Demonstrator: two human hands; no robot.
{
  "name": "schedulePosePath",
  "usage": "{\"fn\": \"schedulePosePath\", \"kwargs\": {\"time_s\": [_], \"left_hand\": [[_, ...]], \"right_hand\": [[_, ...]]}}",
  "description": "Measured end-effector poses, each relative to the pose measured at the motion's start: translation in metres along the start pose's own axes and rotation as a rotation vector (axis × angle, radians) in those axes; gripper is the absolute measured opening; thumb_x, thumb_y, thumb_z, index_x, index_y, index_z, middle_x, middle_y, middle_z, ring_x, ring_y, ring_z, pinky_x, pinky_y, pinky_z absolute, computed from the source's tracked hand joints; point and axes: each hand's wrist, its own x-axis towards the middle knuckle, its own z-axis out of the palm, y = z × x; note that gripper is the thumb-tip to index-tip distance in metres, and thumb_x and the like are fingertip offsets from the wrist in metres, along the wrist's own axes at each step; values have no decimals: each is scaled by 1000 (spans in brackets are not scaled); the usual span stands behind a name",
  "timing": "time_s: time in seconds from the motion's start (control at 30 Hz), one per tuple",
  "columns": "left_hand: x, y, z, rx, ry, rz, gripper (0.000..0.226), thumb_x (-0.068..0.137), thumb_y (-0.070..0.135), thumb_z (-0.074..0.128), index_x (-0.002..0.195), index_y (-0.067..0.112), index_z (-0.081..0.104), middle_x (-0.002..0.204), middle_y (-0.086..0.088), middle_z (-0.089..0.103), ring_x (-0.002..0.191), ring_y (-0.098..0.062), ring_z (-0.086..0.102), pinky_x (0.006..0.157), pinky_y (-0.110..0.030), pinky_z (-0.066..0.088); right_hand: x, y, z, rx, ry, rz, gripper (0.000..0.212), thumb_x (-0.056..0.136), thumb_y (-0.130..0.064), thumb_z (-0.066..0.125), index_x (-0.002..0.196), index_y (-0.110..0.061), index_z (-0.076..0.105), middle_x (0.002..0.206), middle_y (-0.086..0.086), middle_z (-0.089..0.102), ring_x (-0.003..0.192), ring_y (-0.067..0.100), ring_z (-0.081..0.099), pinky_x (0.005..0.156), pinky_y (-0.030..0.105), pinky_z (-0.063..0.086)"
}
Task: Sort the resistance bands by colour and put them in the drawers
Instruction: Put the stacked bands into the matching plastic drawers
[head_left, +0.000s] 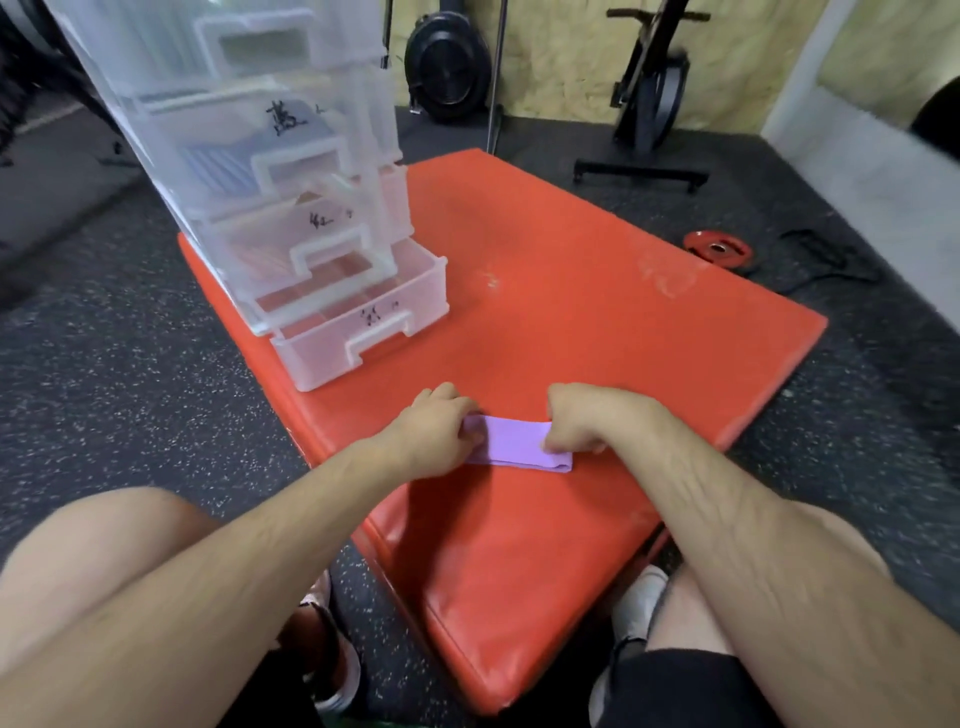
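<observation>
Near the middle of the orange-red padded vinyl mat (571, 291), just ahead of the person's knees, the flat lilac resistance band (519, 441) lies folded into a short strip, with a hand at each end. The step in hand looks like tidying the fold before stowing it. Doing that well means pressing the layers flat so the edges line up, then lifting the strip with one hand supporting it from below so it does not spring open on the way to the tall translucent plastic drawer tower (270, 130), which stands well apart at the mat's far left. Its clear bottom drawer (317, 358) is pulled out, and I can make out nothing inside it. The second drawer (322, 228) seems to hold reddish bands (265, 262), and bluish bands (218, 166) show higher up. The handwritten labels on the fronts are worth checking, though they are too blurred to read. The left hand (436, 431) has its fingers curled over the band's left end and appears to pinch it. The right hand (582, 421) sits knuckles-up on the right end, fingers curled down onto the lilac in what looks like a pinch, though its thumb is hidden.
</observation>
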Motion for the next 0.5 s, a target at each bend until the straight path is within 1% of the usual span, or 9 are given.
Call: {"fn": "schedulePosePath", "kwargs": {"time_s": [0.03, 0.07, 0.1, 0.17, 0.23, 0.3, 0.37, 0.43, 0.5], "left_hand": [[-1, 0, 0, -40, -14, -4, 30, 89, 34, 59, 117, 23, 60, 100, -1, 43, 101, -32, 51, 94, -40, 42], [-2, 0, -1, -77, -14, -9, 28, 88, 32, 63, 114, 21, 60, 101, -2, 43, 101, -32, 51, 94, -39, 41], [-4, 0, -1, -108, -1, -10, 26, 86, 30, 65, 110, 20, 60, 102, -2, 42, 102, -32, 51, 94, -38, 41], [-11, 1, -4, -130, 37, 6, 25, 83, 29, 68, 104, 20, 58, 105, -2, 43, 102, -29, 48, 92, -37, 39], [-19, 1, -14, -232, 38, -6, 23, 82, 25, 69, 98, 20, 54, 104, 1, 51, 97, -27, 53, 85, -36, 46], [-26, -1, -33, -388, 46, -26, 24, 82, 18, 69, 90, 20, 46, 86, 0, 63, 78, -22, 61, 70, -39, 52], [-32, -10, -60, -375, 159, -35, 26, 81, 18, 69, 89, 21, 44, 77, 2, 61, 65, -17, 52, 66, -42, 49], [-37, -23, -92, -349, 281, -26, 28, 81, 20, 70, 95, 23, 46, 80, 6, 60, 67, -13, 50, 67, -39, 47], [-40, -38, -121, -326, 382, -14, 32, 83, 19, 72, 106, 23, 50, 88, 11, 64, 77, -14, 56, 73, -34, 48]], "right_hand": [[0, 1, 0, 26, -11, 4, 21, 89, -25, 66, 78, -9, 56, 65, 6, 58, 50, 20, 56, 47, 25, 43], [-2, 1, 0, 58, -34, 1, 24, 88, -26, 69, 76, -8, 58, 65, 7, 60, 51, 22, 59, 49, 26, 47], [-2, 0, -1, 97, -60, -8, 23, 87, -27, 70, 81, -6, 61, 69, 9, 64, 56, 25, 62, 53, 28, 51], [-5, 2, -3, 133, -46, -43, 22, 87, -27, 70, 96, -7, 65, 85, 9, 68, 70, 26, 63, 62, 31, 50], [-7, 6, -9, 160, 98, -116, 18, 85, -26, 71, 97, -15, 64, 97, 0, 61, 83, 24, 61, 68, 30, 47], [-7, 9, -16, 244, 268, -213, 15, 82, -26, 73, 94, -23, 65, 99, -4, 53, 88, 22, 60, 76, 34, 49], [-4, 4, -26, 321, 436, -294, 12, 80, -26, 74, 87, -25, 65, 93, -7, 58, 85, 20, 59, 77, 37, 49], [4, -11, -39, 423, 612, -346, 9, 78, -26, 74, 82, -25, 67, 80, -8, 64, 76, 17, 57, 70, 37, 49], [14, -33, -56, 495, 751, -409, 7, 78, -25, 74, 83, -26, 69, 77, -8, 66, 74, 15, 56, 67, 36, 47]]}}
